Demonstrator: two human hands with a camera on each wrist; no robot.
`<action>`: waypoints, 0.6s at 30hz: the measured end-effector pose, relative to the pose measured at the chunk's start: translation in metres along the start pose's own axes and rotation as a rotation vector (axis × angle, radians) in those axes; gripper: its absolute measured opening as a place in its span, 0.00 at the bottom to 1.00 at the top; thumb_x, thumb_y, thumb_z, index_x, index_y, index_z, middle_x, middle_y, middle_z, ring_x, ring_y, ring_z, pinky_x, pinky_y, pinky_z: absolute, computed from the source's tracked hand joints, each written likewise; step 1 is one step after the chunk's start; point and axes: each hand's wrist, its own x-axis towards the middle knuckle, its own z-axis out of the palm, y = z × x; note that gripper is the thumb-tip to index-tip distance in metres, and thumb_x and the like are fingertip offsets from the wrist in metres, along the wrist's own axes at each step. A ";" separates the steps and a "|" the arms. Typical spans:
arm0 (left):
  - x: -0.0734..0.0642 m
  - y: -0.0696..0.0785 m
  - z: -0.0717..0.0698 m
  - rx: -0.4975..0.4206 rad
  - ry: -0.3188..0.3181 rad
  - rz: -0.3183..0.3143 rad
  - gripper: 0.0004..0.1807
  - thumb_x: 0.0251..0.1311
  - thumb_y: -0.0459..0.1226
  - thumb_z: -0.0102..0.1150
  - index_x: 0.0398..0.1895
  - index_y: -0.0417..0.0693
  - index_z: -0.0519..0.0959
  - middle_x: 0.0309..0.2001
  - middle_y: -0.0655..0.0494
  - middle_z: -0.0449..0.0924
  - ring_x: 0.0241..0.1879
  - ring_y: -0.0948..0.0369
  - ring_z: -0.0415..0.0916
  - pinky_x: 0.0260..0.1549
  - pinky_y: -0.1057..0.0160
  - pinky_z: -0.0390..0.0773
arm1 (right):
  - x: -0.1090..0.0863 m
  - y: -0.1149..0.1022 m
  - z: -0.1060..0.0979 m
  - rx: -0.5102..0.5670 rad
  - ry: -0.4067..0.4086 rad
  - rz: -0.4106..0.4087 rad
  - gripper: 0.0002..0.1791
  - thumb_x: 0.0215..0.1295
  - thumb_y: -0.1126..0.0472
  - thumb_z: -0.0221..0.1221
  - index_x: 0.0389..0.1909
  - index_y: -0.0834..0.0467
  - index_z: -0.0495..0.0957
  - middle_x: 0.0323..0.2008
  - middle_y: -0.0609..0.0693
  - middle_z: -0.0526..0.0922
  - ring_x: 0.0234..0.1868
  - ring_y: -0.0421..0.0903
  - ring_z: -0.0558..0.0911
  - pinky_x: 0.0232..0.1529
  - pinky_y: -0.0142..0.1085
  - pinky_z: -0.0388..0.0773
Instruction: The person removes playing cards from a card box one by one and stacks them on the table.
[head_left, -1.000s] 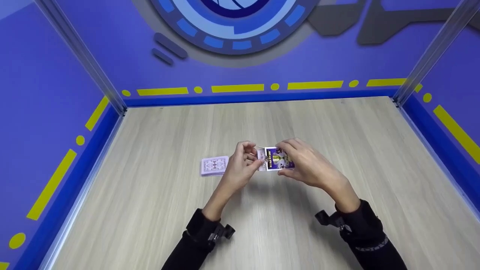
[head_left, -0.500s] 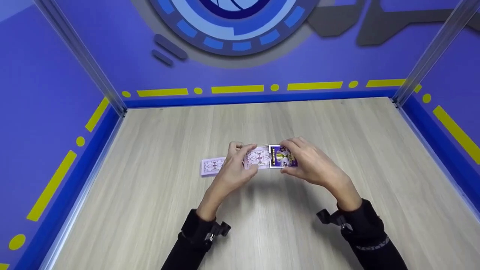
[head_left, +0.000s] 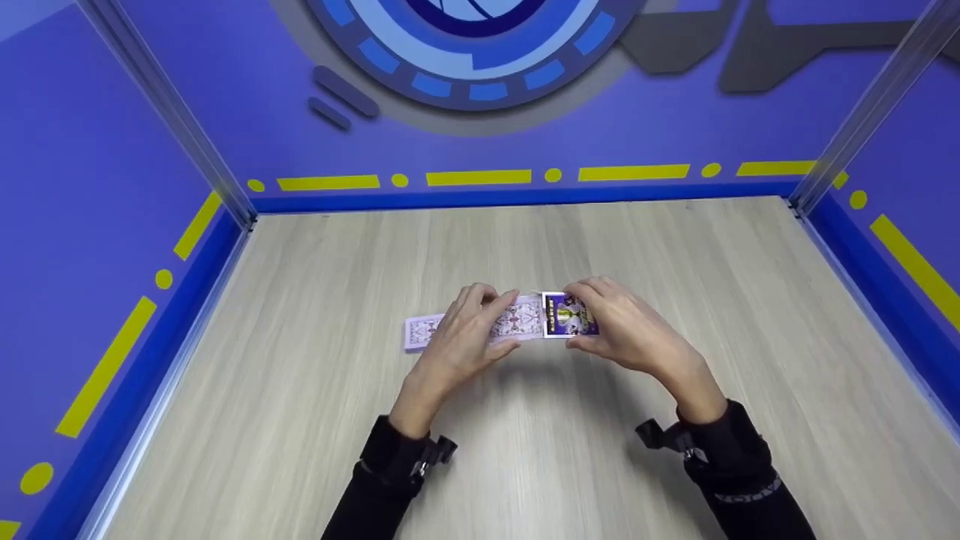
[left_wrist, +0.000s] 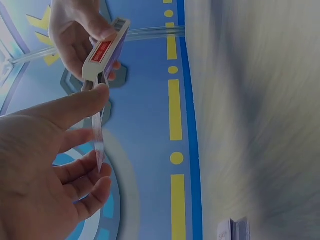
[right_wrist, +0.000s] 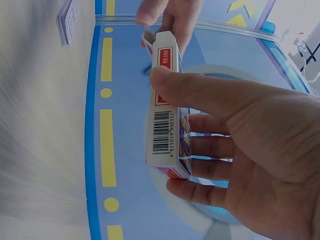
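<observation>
Purple-and-white playing cards (head_left: 517, 318) stick out of the left end of a purple card box (head_left: 570, 315), held above the table. My left hand (head_left: 461, 330) pinches these cards by their long edges, thumb on the near side and fingers on the far side. In the left wrist view the cards (left_wrist: 98, 137) look thin, seen edge-on. My right hand (head_left: 626, 322) grips the box, with the thumb on its barcoded side (right_wrist: 162, 132) and the fingers on the opposite side. A stack of cards (head_left: 421, 332) lies on the table, partly hidden behind my left hand.
The wood-grain table (head_left: 300, 420) is bounded by a blue back wall (head_left: 480, 142) and blue side panels with yellow marks. A box flap (right_wrist: 148, 39) stands open at the end facing my left hand.
My left hand has shifted left, and much more of the cards now shows outside the box. The right hand and box have moved slightly right. The left hand now covers more of the table stack.
</observation>
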 end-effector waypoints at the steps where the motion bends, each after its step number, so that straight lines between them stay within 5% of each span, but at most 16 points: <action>1: 0.000 -0.001 -0.001 0.009 -0.006 0.005 0.40 0.59 0.46 0.75 0.73 0.47 0.72 0.60 0.49 0.71 0.62 0.53 0.69 0.68 0.56 0.67 | 0.000 0.000 0.000 -0.001 -0.004 0.007 0.41 0.50 0.56 0.81 0.63 0.66 0.75 0.56 0.60 0.80 0.56 0.56 0.79 0.56 0.49 0.79; 9: -0.002 -0.019 -0.014 -0.025 0.031 0.001 0.38 0.58 0.35 0.73 0.71 0.36 0.71 0.65 0.44 0.72 0.66 0.50 0.69 0.70 0.57 0.67 | -0.002 0.007 -0.007 0.011 -0.010 0.061 0.40 0.50 0.57 0.81 0.62 0.67 0.75 0.55 0.61 0.81 0.54 0.56 0.80 0.54 0.50 0.79; 18: -0.014 -0.037 -0.041 -0.084 0.032 -0.178 0.37 0.59 0.31 0.71 0.73 0.39 0.71 0.70 0.45 0.66 0.63 0.53 0.72 0.62 0.56 0.75 | -0.008 0.016 -0.016 0.049 0.022 0.118 0.41 0.51 0.59 0.80 0.64 0.68 0.74 0.56 0.62 0.80 0.53 0.56 0.79 0.52 0.51 0.80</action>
